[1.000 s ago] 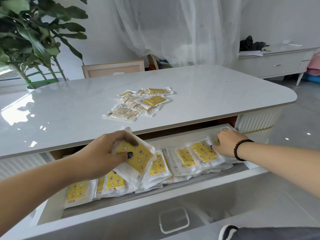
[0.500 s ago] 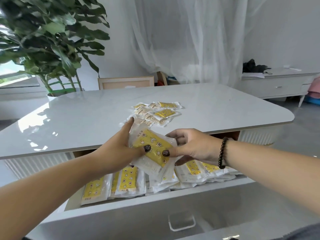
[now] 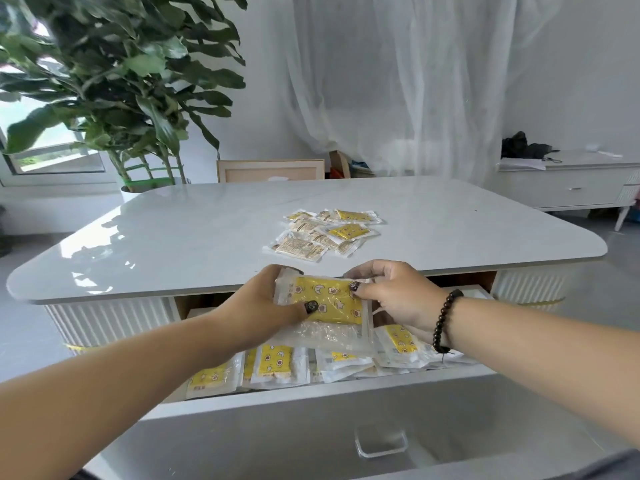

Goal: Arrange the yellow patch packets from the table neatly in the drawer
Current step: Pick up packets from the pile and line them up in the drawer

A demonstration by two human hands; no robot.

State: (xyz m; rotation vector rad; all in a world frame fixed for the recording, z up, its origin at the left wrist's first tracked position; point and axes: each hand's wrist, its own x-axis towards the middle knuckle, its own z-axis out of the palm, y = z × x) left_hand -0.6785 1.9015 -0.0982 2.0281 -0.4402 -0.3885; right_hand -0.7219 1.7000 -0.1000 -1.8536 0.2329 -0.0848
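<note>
Holding 1 small stack of packets [image 3: 325, 303] between them, the left hand [image 3: 266, 306] and right hand [image 3: 391, 296] hover just above the open drawer [image 3: 311, 407]; the fingers [image 3: 360, 289] of both hands are curled around the stack's ends, thumbs pressed on its top face.

By my judgement the task is partly done: rows of packets in the drawer [image 3: 273, 365] lie overlapped, fairly tidy on the left and looser toward the right, while a loose pile on the counter [image 3: 329, 233] is yet to be moved.

Each packet is a flat, rectangular pouch of crinkly clear-and-white film with a glossy yellow panel printed with small cartoon shapes. The counter [image 3: 173, 244] is smooth, glossy white with rounded corners; the drawer front is plain white with a clear handle [image 3: 381, 441].
</note>
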